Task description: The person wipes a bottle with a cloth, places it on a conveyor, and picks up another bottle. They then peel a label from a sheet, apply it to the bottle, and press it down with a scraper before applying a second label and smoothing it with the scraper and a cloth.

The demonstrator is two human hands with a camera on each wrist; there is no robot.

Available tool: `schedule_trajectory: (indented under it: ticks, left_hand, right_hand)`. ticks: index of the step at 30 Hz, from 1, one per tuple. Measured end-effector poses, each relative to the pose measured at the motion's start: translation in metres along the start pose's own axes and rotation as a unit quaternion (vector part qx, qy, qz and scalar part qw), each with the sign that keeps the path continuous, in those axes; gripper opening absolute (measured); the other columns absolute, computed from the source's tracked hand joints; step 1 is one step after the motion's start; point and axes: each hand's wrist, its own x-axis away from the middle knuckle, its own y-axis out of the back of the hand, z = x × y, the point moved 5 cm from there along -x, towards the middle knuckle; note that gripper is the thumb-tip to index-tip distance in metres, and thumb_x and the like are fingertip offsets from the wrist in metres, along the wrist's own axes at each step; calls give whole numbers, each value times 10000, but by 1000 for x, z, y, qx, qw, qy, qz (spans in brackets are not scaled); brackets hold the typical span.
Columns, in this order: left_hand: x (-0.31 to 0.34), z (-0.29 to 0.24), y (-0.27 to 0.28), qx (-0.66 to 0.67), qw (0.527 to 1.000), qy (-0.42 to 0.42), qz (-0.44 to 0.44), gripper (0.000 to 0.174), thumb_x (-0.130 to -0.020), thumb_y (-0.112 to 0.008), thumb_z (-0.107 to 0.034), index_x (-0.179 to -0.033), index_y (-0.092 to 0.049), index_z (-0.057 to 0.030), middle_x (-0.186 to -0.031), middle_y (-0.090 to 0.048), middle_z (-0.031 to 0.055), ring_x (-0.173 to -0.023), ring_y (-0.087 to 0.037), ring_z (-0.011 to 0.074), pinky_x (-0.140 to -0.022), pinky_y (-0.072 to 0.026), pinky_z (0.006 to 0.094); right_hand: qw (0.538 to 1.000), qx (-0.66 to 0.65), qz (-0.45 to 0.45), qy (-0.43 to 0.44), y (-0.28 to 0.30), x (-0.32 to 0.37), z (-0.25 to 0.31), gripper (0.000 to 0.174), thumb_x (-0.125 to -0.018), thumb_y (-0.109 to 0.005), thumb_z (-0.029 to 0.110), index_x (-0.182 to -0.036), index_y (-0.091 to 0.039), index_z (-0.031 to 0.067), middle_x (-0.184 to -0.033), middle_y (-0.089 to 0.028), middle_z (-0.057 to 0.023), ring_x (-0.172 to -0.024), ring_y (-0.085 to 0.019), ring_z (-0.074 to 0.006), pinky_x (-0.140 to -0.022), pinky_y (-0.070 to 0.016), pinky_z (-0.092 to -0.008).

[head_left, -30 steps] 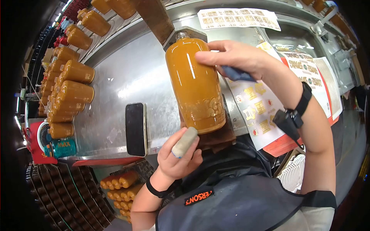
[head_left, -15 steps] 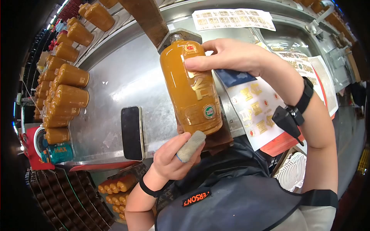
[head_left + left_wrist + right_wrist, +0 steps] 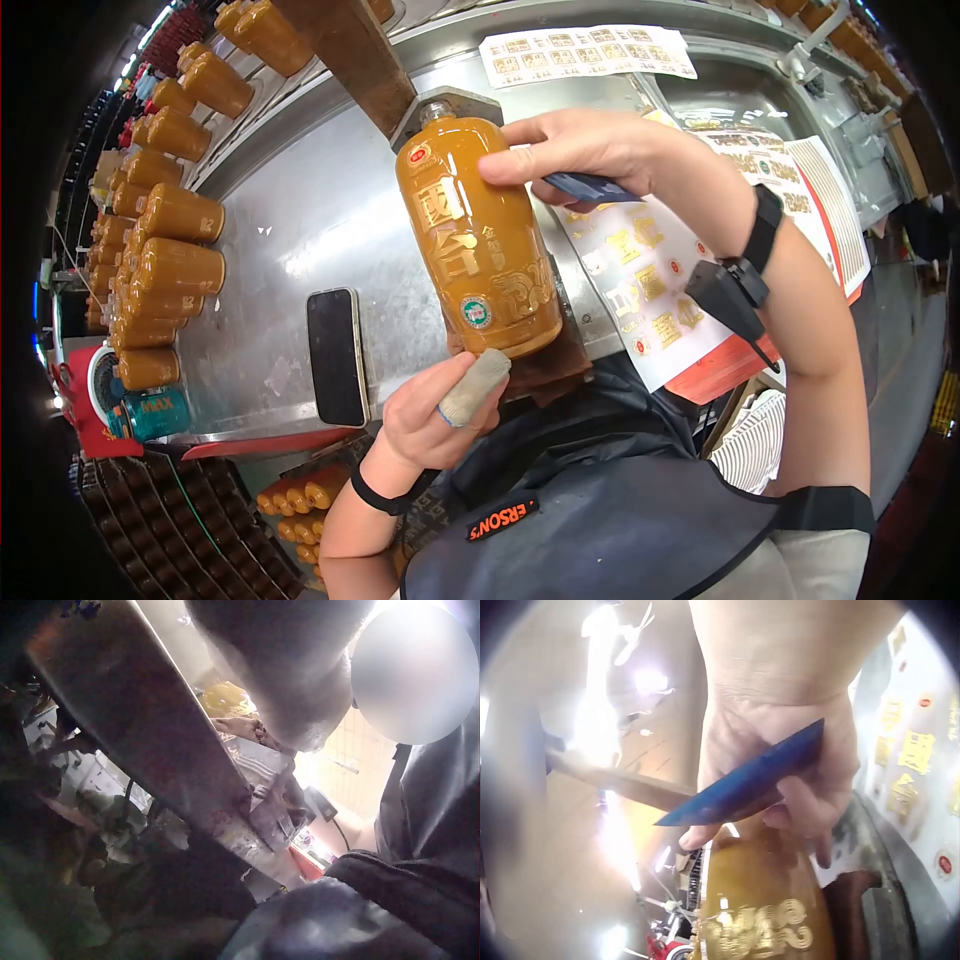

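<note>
An amber-brown glass bottle (image 3: 470,230) lies slanted on a dark stand (image 3: 550,375), its clear neck in a notched metal rest (image 3: 475,100). Gold characters, a red seal and a green round emblem face up. At its base, my left hand (image 3: 430,410) holds the bottom edge with curled fingers, one wearing a grey fabric finger cover (image 3: 475,388). My right hand (image 3: 590,155) has thumb and fingers on the bottle's shoulder. Its curled fingers also grip a flat blue scraper (image 3: 750,776) against the palm. The left wrist view is dark and shows little of that hand.
Left of the bottle lies a phone (image 3: 337,357) on the metal table (image 3: 290,240). Many similar bottles (image 3: 180,260) line the far left, near a teal jar (image 3: 155,412). Sticker sheets lie at right (image 3: 640,290) and at the back (image 3: 590,55). A brown upright post (image 3: 350,50) stands behind.
The bottle has turned about its length, bringing its gold characters, red seal and green emblem round from the right to face up. Both hands stay on it at shoulder and base.
</note>
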Motion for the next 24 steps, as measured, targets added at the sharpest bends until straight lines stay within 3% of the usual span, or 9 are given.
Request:
schedule_trajectory:
  ticks: [4,6,7,10,12,14,19,21,24]
  left_hand:
    - [-2,3,4,15,1000,6,15,316,-717,-718,-31,-1024,-770,-77,-1090,-681,70,-1062,-655,227,-811,-633,316]
    - [-2,6,3,17,1000,4,23,310,-719,-715,-25,-1021,-771,-74,-1090,-679,70,-1057,-657,229,-811,-634,316]
    - [-3,6,3,12,1000,-13,18,297,-714,-715,-39,-1004,-768,-71,-1083,-686,74,-1052,-657,253,-790,-623,339]
    - [-6,7,3,8,999,-36,15,299,-691,-718,-46,-985,-766,-69,-1075,-695,78,-1048,-657,275,-771,-606,360]
    - [-4,7,4,7,999,-33,14,312,-675,-720,-40,-982,-767,-70,-1076,-697,77,-1048,-657,273,-773,-602,359]
    - [-1,8,3,20,1000,-17,13,333,-657,-718,-27,-984,-768,-72,-1070,-695,71,-1047,-656,272,-775,-597,358]
    - [-7,10,5,26,999,-19,28,347,-645,-716,-23,-985,-769,-75,-1067,-692,59,-1056,-652,271,-769,-597,355]
    - [-9,10,5,22,999,-27,27,350,-642,-720,-25,-984,-769,-76,-1066,-690,56,-1061,-650,270,-768,-597,354]
    - [-12,11,5,19,999,-43,23,355,-633,-733,-31,-983,-770,-83,-1069,-690,54,-1060,-647,267,-768,-597,355]
  right_hand:
    - [995,-46,75,-44,-10,-13,-18,750,-714,-813,590,-1117,-682,-30,-946,-688,-58,-720,-628,-111,-583,-464,-243]
    - [999,-10,44,-11,-20,-7,-1,690,-795,-794,477,-1249,-613,-10,-1014,-690,-88,-845,-660,-151,-755,-532,-279]
    - [987,155,-29,-38,-17,-9,2,688,-792,-792,507,-1203,-639,-24,-1024,-695,-92,-904,-664,-167,-811,-521,-284]
    - [953,296,-22,-54,-18,3,29,720,-771,-799,548,-1169,-656,-36,-1047,-698,-108,-951,-661,-181,-835,-515,-287]
    - [959,268,-69,-62,-1,0,6,753,-764,-800,568,-1192,-643,-32,-1035,-695,-107,-910,-662,-182,-798,-523,-296]
    - [999,-19,34,36,-5,-9,-6,743,-766,-800,561,-1207,-636,-15,-1025,-691,-109,-869,-664,-180,-734,-533,-302]
    - [995,-68,74,-8,-19,-6,-5,724,-787,-786,538,-1222,-632,-19,-1070,-693,-121,-910,-670,-174,-789,-531,-302]
    - [989,144,-25,-13,-15,-7,2,749,-779,-778,570,-1202,-644,-33,-1089,-694,-134,-908,-674,-188,-819,-524,-293]
    - [952,293,-52,-67,-13,5,21,759,-772,-772,601,-1183,-661,-27,-1118,-693,-136,-960,-668,-201,-855,-519,-289]
